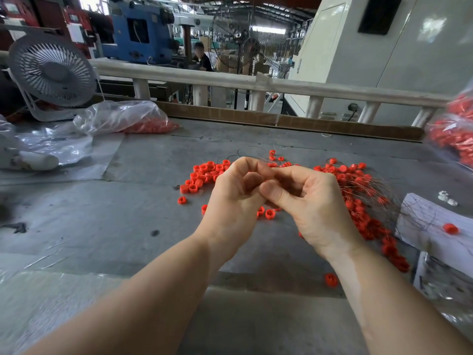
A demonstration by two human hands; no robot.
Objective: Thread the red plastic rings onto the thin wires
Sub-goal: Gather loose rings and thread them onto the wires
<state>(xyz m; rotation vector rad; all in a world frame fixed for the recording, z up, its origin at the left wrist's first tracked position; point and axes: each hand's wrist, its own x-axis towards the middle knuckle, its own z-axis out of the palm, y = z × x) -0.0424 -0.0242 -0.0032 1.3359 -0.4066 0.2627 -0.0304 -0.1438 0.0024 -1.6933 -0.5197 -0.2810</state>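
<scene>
My left hand (pixel 231 198) and my right hand (pixel 312 201) meet above the middle of the grey table (pixel 128 226), fingers curled and fingertips touching. Thin wires (pixel 263 156) stick up from between the fingertips; both hands seem to pinch them. No ring shows inside the fingers. Loose red plastic rings (pixel 204 172) lie in a heap behind my left hand. A second heap of red rings (pixel 363 201), tangled with a bundle of thin wires (pixel 378 193), spreads to the right of my right hand.
A plastic bag of red rings (pixel 138 119) lies at the back left beside a grey fan (pixel 51 70). Another bag of rings (pixel 455 134) hangs at the right edge. White paper (pixel 419 221) with one ring sits at the right. A railing (pixel 230 80) borders the far side.
</scene>
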